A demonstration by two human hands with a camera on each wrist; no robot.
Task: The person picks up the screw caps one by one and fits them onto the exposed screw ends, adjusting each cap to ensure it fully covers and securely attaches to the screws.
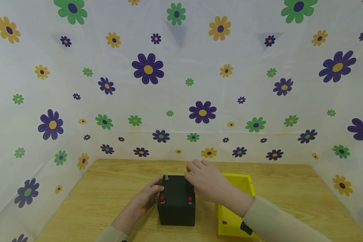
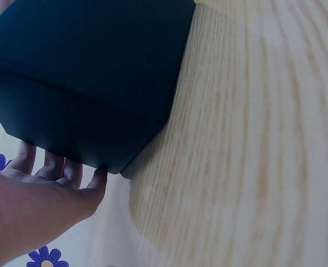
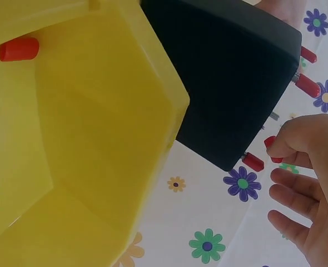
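Note:
A black box [image 1: 178,190] with metal posts at its top corners stands on the table. Red caps [image 1: 162,199] cover the two front posts; the back left post [image 1: 166,177] is bare metal. My left hand [image 1: 143,198] rests against the box's left side, its fingers [image 2: 54,166] along the wall. Above the back right corner, my right hand [image 1: 210,181] pinches a red cap [image 3: 273,150] between thumb and index finger, the other fingers loosely bent. Close beside it, another red cap [image 3: 253,161] sits on a corner post, which my right hand hides in the head view.
A yellow bin [image 1: 250,183] stands right of the box, under my right forearm. Inside it lies a loose red cap [image 3: 19,50]. The wooden table [image 1: 109,181] meets a flower-printed sheet [image 1: 175,90] at the back and sides.

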